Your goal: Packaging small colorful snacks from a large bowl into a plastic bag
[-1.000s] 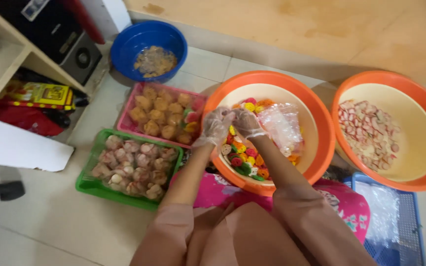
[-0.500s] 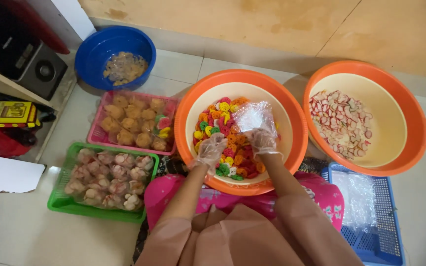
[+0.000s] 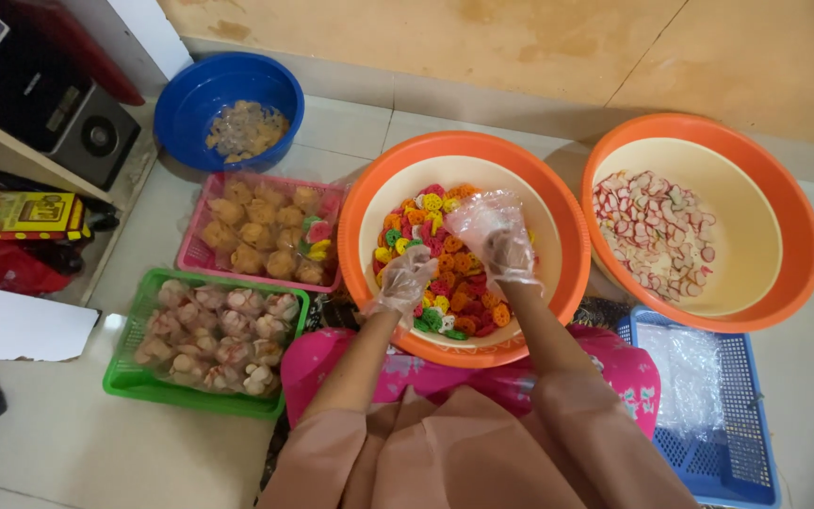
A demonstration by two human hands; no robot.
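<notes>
A home floor: tiles [image 3: 58, 443], snack-filled basins [image 3: 558, 236] and baskets [image 3: 134, 382].

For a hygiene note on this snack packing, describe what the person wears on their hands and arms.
Both hands wear loose, clear, thin plastic gloves that crinkle and end about the wrist: the left hand and the right hand. The forearms are bare below them. Further up, wide sleeves of plain dull peach-brown cloth cover the arms. No watch, ring or bracelet shows.
</notes>
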